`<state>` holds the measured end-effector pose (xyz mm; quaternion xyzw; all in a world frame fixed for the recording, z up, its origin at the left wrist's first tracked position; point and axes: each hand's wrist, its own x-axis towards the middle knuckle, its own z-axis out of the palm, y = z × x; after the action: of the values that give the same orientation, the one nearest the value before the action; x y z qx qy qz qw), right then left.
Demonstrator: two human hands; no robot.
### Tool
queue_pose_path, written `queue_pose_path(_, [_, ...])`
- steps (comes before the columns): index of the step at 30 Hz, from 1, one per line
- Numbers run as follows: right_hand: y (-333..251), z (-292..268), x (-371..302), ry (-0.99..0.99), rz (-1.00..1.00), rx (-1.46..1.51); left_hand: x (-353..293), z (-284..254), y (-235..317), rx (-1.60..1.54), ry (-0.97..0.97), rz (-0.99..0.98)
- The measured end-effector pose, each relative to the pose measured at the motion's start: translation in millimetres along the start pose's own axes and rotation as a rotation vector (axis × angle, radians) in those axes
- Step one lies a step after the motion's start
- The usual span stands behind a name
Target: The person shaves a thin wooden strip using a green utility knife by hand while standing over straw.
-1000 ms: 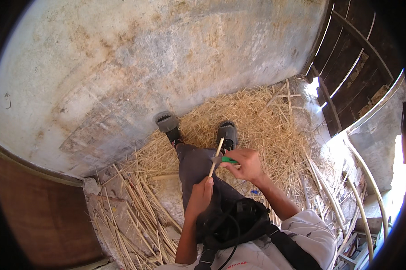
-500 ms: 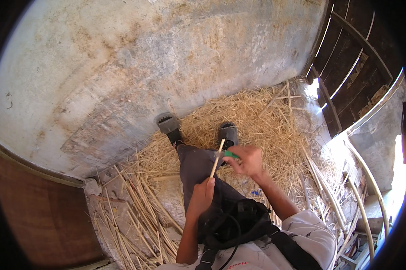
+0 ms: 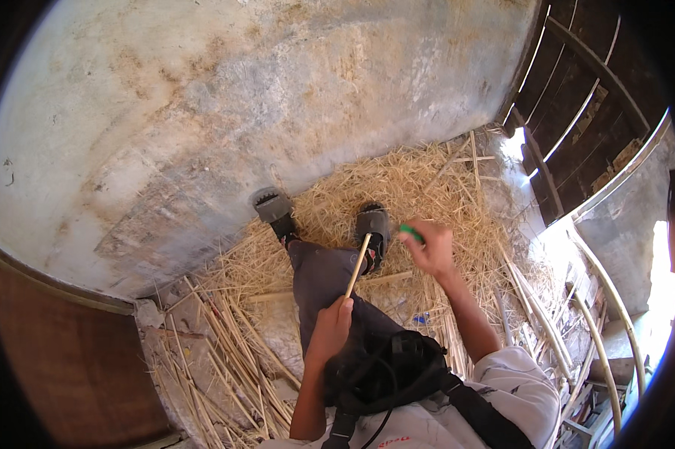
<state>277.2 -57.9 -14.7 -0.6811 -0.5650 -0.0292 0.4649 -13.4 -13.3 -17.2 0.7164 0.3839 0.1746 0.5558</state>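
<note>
- Stick [image 3: 358, 266], thin and pale, pokes out of the left hand [image 3: 331, 327], which is closed around its near end.
- Right hand [image 3: 433, 251] grips a green-handled tool [image 3: 411, 233], to the right of the stick; its tip is hard to see.
- The tool touched the stick just before; now it has moved away, so nothing rubs the stick.
- Straw [image 3: 457, 202] lies past the stick's top.

Fisheye head view faces downward from above, at close range. Coverage: left hand [image 3: 331, 327], right hand [image 3: 432, 247], wall [image 3: 277, 112] beyond.
</note>
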Motion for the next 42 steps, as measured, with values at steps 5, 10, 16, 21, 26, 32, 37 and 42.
queue_pose_path(5, [-37.2, 29.5, -23.9, -0.081, -0.233, 0.134, -0.6, -2.9, -8.1, -0.101, -0.073, -0.014])
queue_pose_path(10, [-50.9, 42.7, -34.3, -0.094, -0.240, 0.083, -0.5, -7.3, -4.9, -0.225, -0.105, -0.121])
queue_pose_path(16, [-51.8, 41.2, -35.0, -0.077, -0.239, 0.024, -1.0, -3.9, -5.4, -0.119, -0.040, -0.027])
queue_pose_path(21, [-42.3, 44.0, -24.8, 0.064, -0.188, -0.001, 0.7, -4.4, 0.8, -0.095, -0.058, -0.048])
queue_pose_path(26, [-13.2, 23.4, 9.7, 0.162, 0.145, -0.160, -1.7, -3.9, -18.8, -0.061, -0.079, 0.005])
queue_pose_path(32, [33.5, -10.8, 25.5, 0.168, 0.375, 0.064, -5.2, -5.6, -16.4, -0.193, -0.113, -0.003])
queue_pose_path(37, [-9.4, 10.1, -3.7, -0.067, 0.429, 0.499, -2.2, -18.1, -1.5, -0.633, -0.234, -0.372])
queue_pose_path(42, [-53.0, 34.6, -12.2, -0.232, 0.405, 0.694, 1.9, -31.7, -2.6, -0.667, -0.374, -0.369])
